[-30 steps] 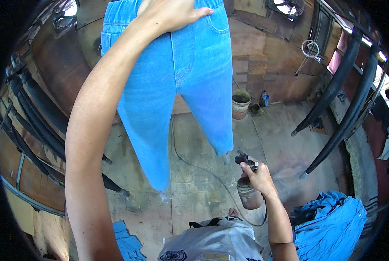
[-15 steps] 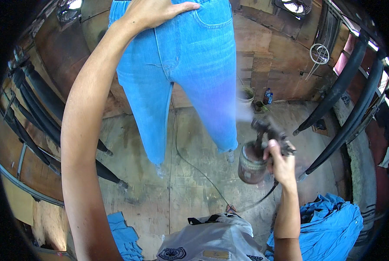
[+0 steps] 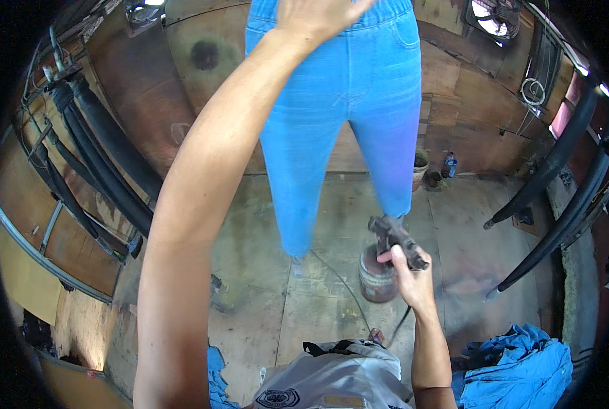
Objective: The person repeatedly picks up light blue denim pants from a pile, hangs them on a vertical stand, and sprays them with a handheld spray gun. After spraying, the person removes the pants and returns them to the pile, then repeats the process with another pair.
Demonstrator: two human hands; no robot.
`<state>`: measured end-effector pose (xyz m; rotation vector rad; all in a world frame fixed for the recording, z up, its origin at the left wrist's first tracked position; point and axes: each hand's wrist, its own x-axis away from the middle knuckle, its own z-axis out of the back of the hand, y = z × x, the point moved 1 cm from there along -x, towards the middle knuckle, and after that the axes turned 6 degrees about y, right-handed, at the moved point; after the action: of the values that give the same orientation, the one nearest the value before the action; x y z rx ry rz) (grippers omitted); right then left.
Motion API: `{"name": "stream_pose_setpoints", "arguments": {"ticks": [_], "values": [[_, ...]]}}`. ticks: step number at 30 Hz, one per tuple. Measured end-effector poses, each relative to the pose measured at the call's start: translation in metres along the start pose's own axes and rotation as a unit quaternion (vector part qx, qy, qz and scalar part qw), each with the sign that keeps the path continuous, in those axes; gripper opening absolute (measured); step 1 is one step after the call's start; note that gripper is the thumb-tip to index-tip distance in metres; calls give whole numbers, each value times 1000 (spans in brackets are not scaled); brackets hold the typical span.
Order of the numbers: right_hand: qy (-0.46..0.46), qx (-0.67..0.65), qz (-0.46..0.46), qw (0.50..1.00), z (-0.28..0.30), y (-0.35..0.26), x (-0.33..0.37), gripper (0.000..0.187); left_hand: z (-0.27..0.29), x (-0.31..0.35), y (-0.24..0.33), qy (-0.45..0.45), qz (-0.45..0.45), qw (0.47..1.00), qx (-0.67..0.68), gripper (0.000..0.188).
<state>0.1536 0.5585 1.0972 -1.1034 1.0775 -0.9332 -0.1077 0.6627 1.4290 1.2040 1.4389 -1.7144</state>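
A pair of blue jeans (image 3: pixel 304 116) hangs upright in front of me on a leg form, with clear tips showing below the hems. A purple tint covers part of the leg on the right. Across the front of the waistband lies my left hand (image 3: pixel 318 17), its thumb stretched out to the right; the upper edge cuts off its other fingers. My right hand (image 3: pixel 411 273) is wrapped round the handle of a dark spray gun (image 3: pixel 393 238) with a stained round cup below it. The gun is just below the right hem, and no mist shows at its nozzle.
Crumpled blue garments (image 3: pixel 516 368) lie at lower right, and more blue cloth (image 3: pixel 219 382) at lower left. A thin hose (image 3: pixel 342 283) crosses the floor. Black padded leg forms (image 3: pixel 103 160) stand at left, others (image 3: pixel 550 163) at right. A bucket (image 3: pixel 420 167) and bottle (image 3: pixel 449 163) stand behind.
My view has shifted, so the jeans appear farther right. The spray gun has moved from beside the right leg to below its hem. The mist from its nozzle has gone.
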Motion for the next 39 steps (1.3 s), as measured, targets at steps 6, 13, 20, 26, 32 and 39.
{"name": "stream_pose_setpoints", "arguments": {"ticks": [6,13,20,26,32,39], "values": [[59,-165,137,975,-20,-79,17,62,21,-7,-38,62,320,945,41,106],[27,-23,-22,999,-37,-32,32,46,11,-8,-54,-67,432,898,44,132],[-6,185,-124,975,-58,-1,34,42,7,-19,-29,-84,481,870,-65,124],[143,-42,113,982,-50,-82,48,49,-6,-23,-2,-39,500,856,-128,118],[110,2,80,991,-36,-86,48,48,-10,-24,13,-11,491,859,-143,108],[-91,270,-148,947,-33,48,39,39,-6,-16,-12,-15,453,885,-108,122]]}}
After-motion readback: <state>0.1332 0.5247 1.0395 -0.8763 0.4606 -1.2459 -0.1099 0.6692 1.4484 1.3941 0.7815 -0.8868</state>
